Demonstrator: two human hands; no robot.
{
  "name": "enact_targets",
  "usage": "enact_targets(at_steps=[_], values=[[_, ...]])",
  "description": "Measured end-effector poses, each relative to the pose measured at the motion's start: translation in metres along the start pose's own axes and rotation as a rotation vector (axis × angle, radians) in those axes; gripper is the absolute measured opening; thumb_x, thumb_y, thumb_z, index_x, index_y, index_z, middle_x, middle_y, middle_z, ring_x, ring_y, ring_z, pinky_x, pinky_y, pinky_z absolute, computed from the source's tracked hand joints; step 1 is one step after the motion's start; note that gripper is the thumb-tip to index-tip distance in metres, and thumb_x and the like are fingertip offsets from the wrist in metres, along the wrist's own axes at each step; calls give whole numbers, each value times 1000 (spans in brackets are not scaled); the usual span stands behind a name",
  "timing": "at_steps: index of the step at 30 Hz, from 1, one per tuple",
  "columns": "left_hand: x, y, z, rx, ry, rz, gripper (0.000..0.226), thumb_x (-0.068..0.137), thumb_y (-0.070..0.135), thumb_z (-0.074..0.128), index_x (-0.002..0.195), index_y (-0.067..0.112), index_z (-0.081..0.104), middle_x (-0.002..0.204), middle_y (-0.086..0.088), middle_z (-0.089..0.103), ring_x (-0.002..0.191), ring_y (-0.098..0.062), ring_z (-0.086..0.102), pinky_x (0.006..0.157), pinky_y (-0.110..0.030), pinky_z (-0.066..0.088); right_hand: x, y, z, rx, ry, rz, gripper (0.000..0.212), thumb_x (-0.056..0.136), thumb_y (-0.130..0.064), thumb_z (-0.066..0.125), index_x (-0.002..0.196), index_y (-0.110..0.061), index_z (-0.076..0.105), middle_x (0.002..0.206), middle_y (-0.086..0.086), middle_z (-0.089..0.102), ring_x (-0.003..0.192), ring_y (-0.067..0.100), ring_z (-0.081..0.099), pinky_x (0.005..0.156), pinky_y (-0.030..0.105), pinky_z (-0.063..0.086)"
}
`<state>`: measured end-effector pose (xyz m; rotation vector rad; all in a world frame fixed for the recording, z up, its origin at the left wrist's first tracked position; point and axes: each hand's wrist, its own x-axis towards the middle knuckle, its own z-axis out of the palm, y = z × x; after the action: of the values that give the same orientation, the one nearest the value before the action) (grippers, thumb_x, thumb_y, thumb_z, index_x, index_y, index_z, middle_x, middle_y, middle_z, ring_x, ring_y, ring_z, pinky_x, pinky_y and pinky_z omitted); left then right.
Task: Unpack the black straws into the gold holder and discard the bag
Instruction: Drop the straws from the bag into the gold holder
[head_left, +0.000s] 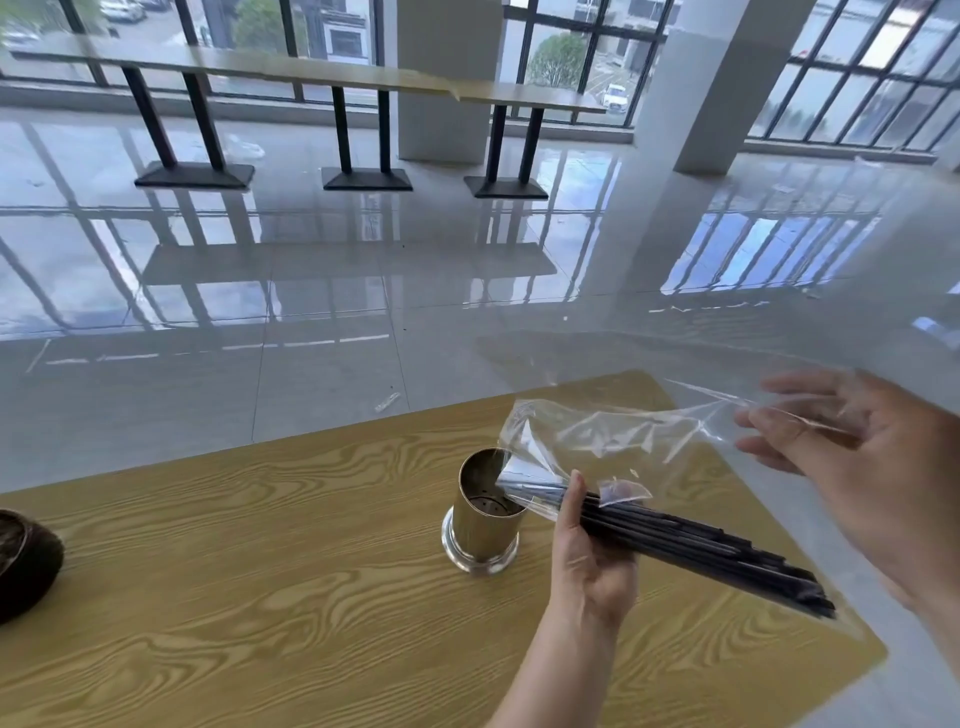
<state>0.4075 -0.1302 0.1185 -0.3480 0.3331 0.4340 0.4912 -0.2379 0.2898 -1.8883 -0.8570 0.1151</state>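
Note:
The gold holder (480, 525) stands upright on the wooden table (260, 571), and its perforated bottom shows inside. My left hand (587, 556) grips a bundle of black straws (701, 551) that slants from the holder's rim down to the right. The bundle's upper ends lie inside the mouth of the clear plastic bag (597, 431), just above the holder's opening. The bag stretches up and right to my right hand (852, 452), whose loosely spread fingers hold its far end. Most of the straws' length is outside the bag.
A dark round object (23, 561) sits at the table's left edge. The table's far edge runs just behind the holder, with its right corner under my right hand. Beyond lie glossy floor tiles, long bar tables (311, 73) on black legs, and a white pillar (711, 88).

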Motion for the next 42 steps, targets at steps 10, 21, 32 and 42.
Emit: enact_targets(at_steps=[10, 21, 32, 42], values=[[5, 0, 16, -113, 42, 62, 29, 82, 15, 74, 57, 1, 68, 61, -11, 64, 58, -26, 66, 97, -33, 47, -6, 41, -35, -168, -176, 52, 86, 64, -72, 82, 138, -40, 54, 115, -14, 76, 99, 6, 75, 70, 34, 63], [13, -2, 24, -292, 63, 99, 19, 78, 16, 77, 78, 10, 59, 66, -11, 64, 73, -24, 62, 107, -33, 46, -42, 51, -39, 112, -188, 212, 39, 72, -28, 70, 109, -39, 72, 109, -5, 78, 89, 14, 77, 58, 38, 63], [14, 6, 30, -180, 51, 112, 35, 82, 35, 75, 103, 12, 59, 106, -15, 73, 102, -30, 72, 99, -45, 52, -10, 15, -5, -323, 87, -168, 39, 88, -79, 46, 101, -50, 68, 86, -22, 75, 59, 3, 71, 62, 45, 59], [7, 16, 27, -118, 100, 129, 62, 79, 40, 79, 127, 8, 56, 110, -19, 75, 96, -29, 74, 96, -41, 54, 8, -31, 16, -259, 61, -253, 30, 84, -77, 54, 94, -53, 70, 83, -21, 75, 65, -1, 72, 66, 34, 56]])
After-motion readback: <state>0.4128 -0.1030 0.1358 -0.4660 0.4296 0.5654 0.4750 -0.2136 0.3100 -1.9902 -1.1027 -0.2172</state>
